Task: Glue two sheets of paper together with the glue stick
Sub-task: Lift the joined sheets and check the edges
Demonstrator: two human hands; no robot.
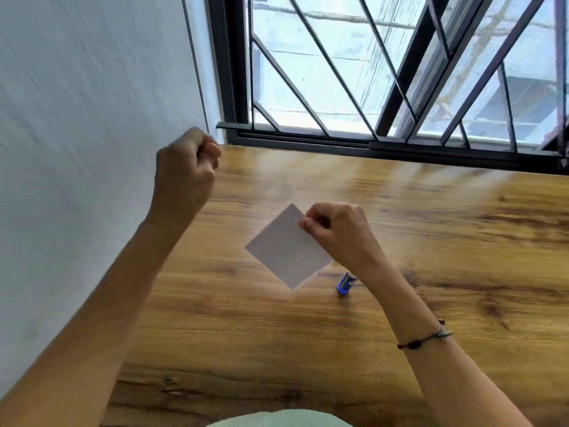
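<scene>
My right hand pinches the upper right edge of a small white square of paper, holding it above the wooden table with one corner pointing down. Whether it is one sheet or two pressed together cannot be told. A blue and white glue stick lies on the table just under my right wrist, partly hidden by it. My left hand is raised near the wall at the left, fingers curled into a loose fist; nothing shows in it.
A white wall runs along the table's left side. A black-framed window with bars stands behind the table's far edge. A pale green garment shows at the bottom edge.
</scene>
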